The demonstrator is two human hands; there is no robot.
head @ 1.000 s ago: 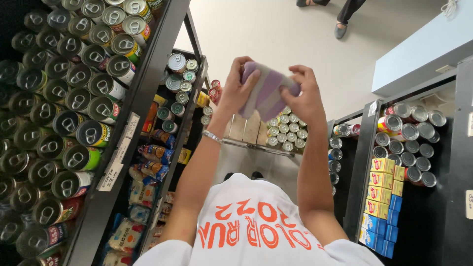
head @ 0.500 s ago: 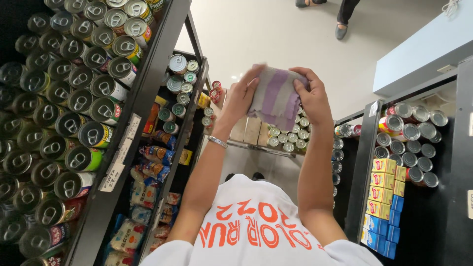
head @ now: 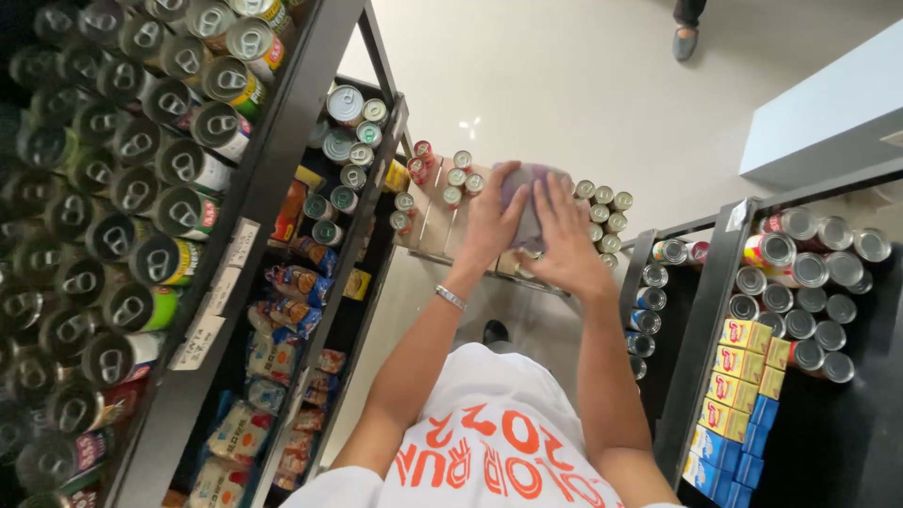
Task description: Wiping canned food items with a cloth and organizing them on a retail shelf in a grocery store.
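Observation:
Both my hands are shut on a folded purple-grey cloth [head: 523, 181], holding it out in front of me. My left hand [head: 491, 224], with a thin bracelet at the wrist, grips the cloth's left side. On the right side, my right hand [head: 565, 242] lies flat with its fingers spread over the fabric. Most of the cloth is hidden under my hands. Below the cloth stands a cart [head: 435, 218] carrying cardboard boxes and several small tins [head: 602, 209].
A dark shelf rack of tins [head: 141, 198] rises on the left, with packets [head: 282, 282] lower down. On the right, another rack [head: 800, 282] holds tins and yellow and blue boxes [head: 743, 376]. Another person's foot [head: 686, 42] is on the pale floor at the top.
The cloth was held higher and unfolded toward me; now my hands have lowered it over the cart, and my right hand has moved on top of it.

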